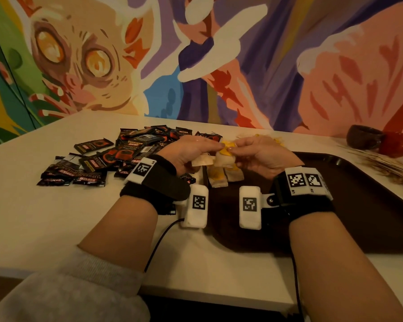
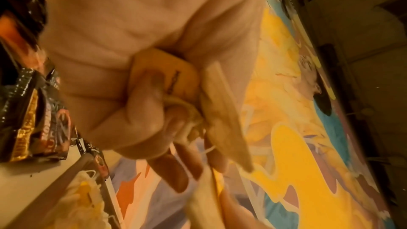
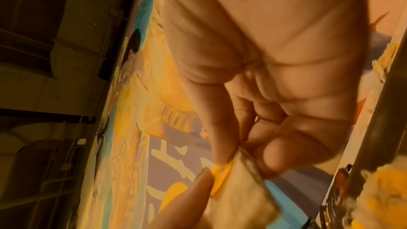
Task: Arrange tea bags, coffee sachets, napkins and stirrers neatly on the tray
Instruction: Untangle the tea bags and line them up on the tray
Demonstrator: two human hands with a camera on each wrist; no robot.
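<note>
Both hands meet above the far left corner of the dark tray (image 1: 349, 205). My left hand (image 1: 191, 151) curls round a yellow tea bag tag (image 2: 163, 74) and a pale tea bag (image 2: 222, 111). My right hand (image 1: 254, 151) pinches another tea bag (image 3: 240, 192) by its top, next to a yellow tag (image 3: 220, 177). The held tea bags (image 1: 223, 156) hang between the hands. Under them, a few tea bags (image 1: 219, 177) lie side by side on the tray. A heap of black and red coffee sachets (image 1: 116, 156) lies on the table to the left.
A loose bunch of wooden stirrers (image 1: 386, 163) lies right of the tray. A dark cup (image 1: 363, 137) and a red cup (image 1: 398, 145) stand at the back right. More tea bags (image 1: 265, 138) lie behind the hands. A painted wall rises behind the white table (image 1: 44, 217).
</note>
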